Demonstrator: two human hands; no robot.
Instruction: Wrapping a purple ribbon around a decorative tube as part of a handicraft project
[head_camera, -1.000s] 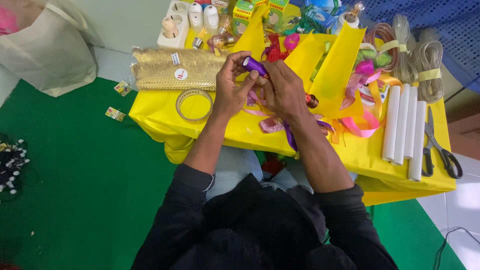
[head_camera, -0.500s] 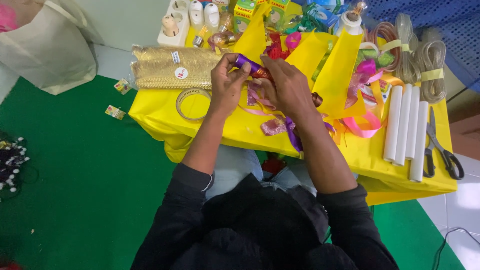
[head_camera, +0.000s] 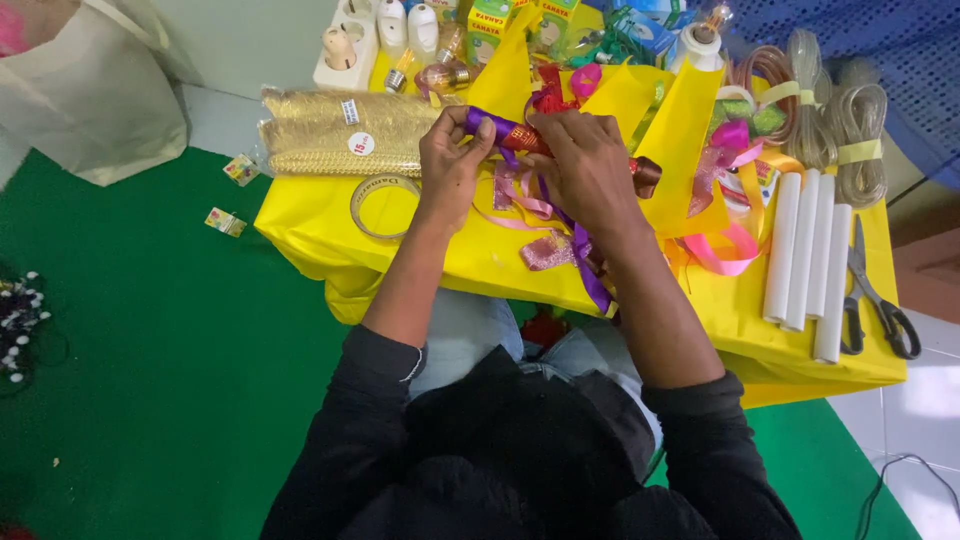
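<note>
Floor: green carpet (head_camera: 150, 350), white tiles (head_camera: 900, 440) at right.
Table: low, yellow-covered (head_camera: 320, 225).
Wall: pale (head_camera: 260, 40).

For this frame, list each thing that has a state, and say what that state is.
Left hand: gripping the purple end of the ribbon-wrapped stick.
Right hand: pressed on the stick's red middle.
Scissors: shut, flat on the yellow table cover.
White tubes: lying side by side.
Tape ring: flat, untouched.
Purple ribbon: trailing loose.
</note>
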